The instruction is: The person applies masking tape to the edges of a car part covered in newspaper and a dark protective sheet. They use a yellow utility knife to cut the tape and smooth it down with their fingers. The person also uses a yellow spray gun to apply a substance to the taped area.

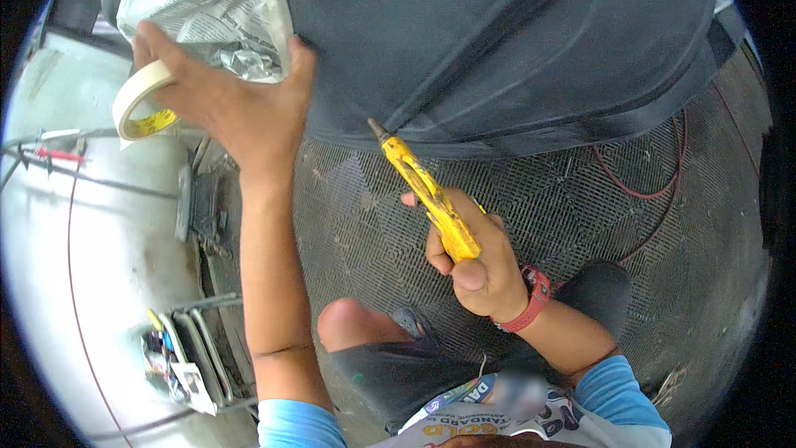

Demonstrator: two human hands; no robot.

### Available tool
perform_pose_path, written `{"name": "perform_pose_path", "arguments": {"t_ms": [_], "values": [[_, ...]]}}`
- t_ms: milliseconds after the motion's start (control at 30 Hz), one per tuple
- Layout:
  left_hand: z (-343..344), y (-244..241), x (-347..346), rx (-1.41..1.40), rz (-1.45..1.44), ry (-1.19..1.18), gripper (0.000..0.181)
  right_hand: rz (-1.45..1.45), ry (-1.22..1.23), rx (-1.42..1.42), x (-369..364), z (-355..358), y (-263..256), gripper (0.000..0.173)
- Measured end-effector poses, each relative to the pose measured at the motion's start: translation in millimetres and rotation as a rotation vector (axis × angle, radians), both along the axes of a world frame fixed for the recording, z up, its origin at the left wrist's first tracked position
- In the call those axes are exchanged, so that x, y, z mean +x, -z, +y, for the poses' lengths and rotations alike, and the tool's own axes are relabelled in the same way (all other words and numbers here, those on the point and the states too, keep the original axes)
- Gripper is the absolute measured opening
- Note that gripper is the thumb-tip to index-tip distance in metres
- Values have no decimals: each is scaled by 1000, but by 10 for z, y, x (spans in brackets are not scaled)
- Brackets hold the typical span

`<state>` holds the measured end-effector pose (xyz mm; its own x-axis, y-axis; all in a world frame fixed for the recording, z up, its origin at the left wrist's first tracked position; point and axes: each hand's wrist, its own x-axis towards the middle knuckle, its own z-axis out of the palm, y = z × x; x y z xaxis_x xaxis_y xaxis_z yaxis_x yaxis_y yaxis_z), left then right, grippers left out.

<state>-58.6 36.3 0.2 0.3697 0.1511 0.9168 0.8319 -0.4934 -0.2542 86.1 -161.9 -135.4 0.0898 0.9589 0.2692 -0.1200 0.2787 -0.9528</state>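
Observation:
My left hand (239, 106) reaches to the upper left, a roll of masking tape (140, 109) hanging around its fingers. Its thumb and fingertips are spread against newspaper sheet (211, 18) that lies along the edge of a large dark grey panel (485, 43), which looks like a vehicle body part. In my right hand (479, 255) is a yellow air blow gun (429, 193) with a dark pointed nozzle. The nozzle tip is near the lower edge of the panel; whether it touches cannot be told. Below the left palm, crumpled clear plastic or foil (252, 64) shows at the newspaper.
Dark ribbed floor matting (385, 224) lies under the panel. A red hose (668, 199) loops on the right. A metal rack (205, 361) with trays and small items stands at lower left, near a metal frame (124, 182). My bent knee (354, 323) is below the hands.

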Motion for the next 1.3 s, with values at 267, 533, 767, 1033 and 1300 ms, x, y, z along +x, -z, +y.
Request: {"name": "perform_pose_path", "arguments": {"t_ms": [267, 533, 767, 1033, 1300], "values": [[129, -197, 224, -35, -102, 194, 128, -58, 213, -6, -381, -57, -365, 107], [230, -190, 377, -79, -218, 394, 123, -113, 658, -47, -815, -77, -739, 123], [267, 39, 297, -131, -273, 462, 121, -46, 634, 21, -1109, -46, -866, 109], [374, 217, 72, -161, -162, 398, 119, 8, 551, -15, -1141, 85, -656, 74], [313, 314, -104, -220, -78, 318, 122, 89, 463, -64, -705, 416, -855, 96]]}}
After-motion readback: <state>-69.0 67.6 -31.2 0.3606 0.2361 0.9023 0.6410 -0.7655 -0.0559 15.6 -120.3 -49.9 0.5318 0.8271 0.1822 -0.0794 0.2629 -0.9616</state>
